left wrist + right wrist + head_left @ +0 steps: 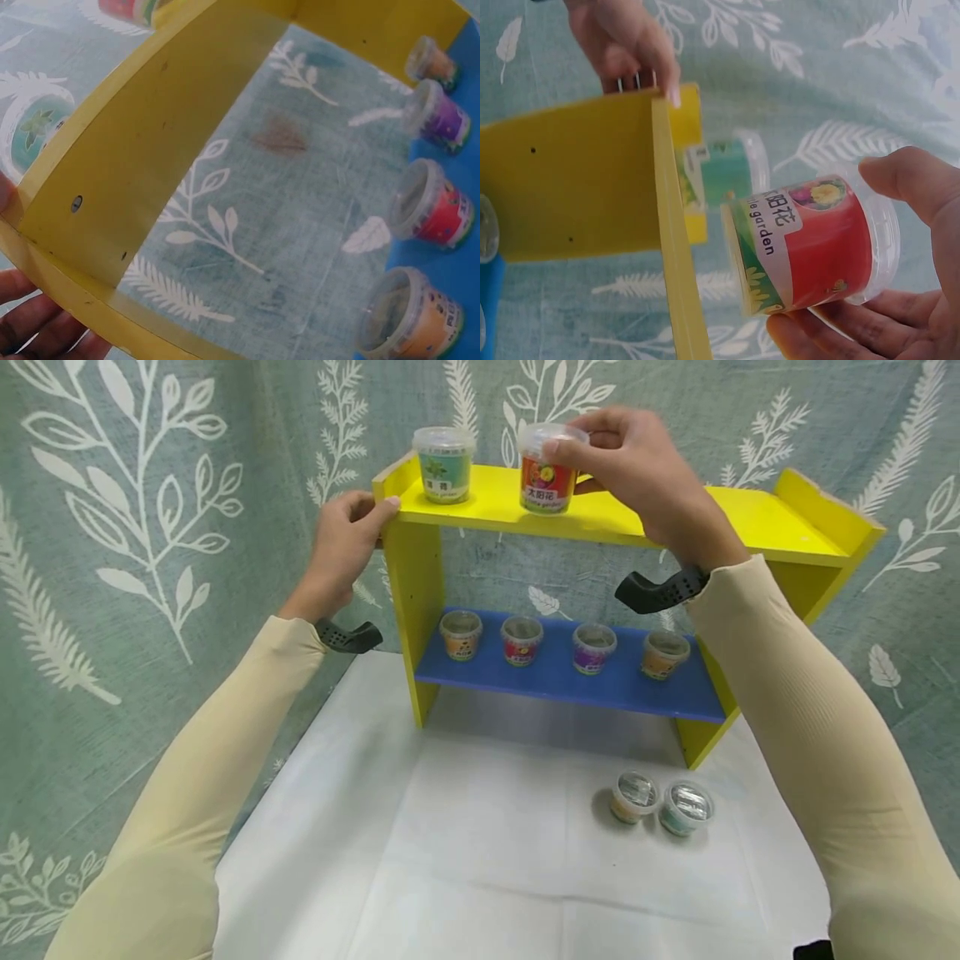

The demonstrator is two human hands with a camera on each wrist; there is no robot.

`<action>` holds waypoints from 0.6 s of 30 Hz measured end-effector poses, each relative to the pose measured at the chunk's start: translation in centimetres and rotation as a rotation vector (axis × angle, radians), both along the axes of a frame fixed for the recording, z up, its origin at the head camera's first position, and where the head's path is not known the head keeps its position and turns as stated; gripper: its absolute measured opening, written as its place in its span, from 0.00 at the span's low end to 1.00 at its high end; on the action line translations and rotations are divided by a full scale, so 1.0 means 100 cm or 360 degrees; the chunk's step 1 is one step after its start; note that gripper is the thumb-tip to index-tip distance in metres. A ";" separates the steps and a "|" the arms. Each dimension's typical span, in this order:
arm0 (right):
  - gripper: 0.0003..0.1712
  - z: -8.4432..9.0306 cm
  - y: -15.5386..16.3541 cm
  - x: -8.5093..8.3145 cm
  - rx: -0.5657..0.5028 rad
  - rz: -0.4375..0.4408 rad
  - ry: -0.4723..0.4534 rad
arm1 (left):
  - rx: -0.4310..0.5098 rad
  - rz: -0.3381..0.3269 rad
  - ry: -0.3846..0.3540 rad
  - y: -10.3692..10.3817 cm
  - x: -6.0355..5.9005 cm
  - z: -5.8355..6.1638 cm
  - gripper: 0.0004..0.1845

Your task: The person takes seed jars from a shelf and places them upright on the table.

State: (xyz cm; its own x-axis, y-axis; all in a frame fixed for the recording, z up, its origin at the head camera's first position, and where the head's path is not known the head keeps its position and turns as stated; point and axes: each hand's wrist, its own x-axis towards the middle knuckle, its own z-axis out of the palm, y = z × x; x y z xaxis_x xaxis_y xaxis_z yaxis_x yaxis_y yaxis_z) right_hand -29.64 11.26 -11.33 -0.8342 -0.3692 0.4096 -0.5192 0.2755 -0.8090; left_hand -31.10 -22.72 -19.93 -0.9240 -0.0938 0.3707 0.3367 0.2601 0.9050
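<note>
Red tub (pixel 547 485) is at the upper centre of the frame, over the yellow top board (pixel 765 518) near its front edge; can't tell whether the base touches. Right hand (pixel 652 468) has it — grip pinching near the rim, thumb on one side, fingers across the other, base left free in the right wrist view. Left hand (pixel 337 552) is at the upper left, thumb on top of the corner of the yellow shelf (pixel 416 610), fingers round the outer side, so that grip is pinching the frame. Green tub (pixel 446 468) sits upright at the left end of the top board, apart from the red one. Below, four tubs (pixel 520 643) stand in a row on the blue board (pixel 487 672); two more, an orange-labelled tub (pixel 633 802) and a green-labelled tub (pixel 684 814), are on the white counter (pixel 487 827) at the lower right. Looks like a placing step to me. I'd bring the base fully behind the front edge, level it, set it down straight, then ease thumb and fingers off together so it doesn't tip. Label forward, gap to the green tub kept. Left hand should just steady the corner — pulling could shift the frame.
</note>
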 end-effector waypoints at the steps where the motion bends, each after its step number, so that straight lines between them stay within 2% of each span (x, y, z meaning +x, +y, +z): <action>1: 0.31 0.000 -0.001 0.002 0.0008 0.0004 0.0011 | -0.0002 0.0002 -0.0001 0.000 0.000 0.000 0.23; 18: 0.35 -0.003 -0.004 0.029 0.0044 0.0006 -0.0014 | -0.0005 0.0001 -0.0009 0.000 -0.001 0.000 0.23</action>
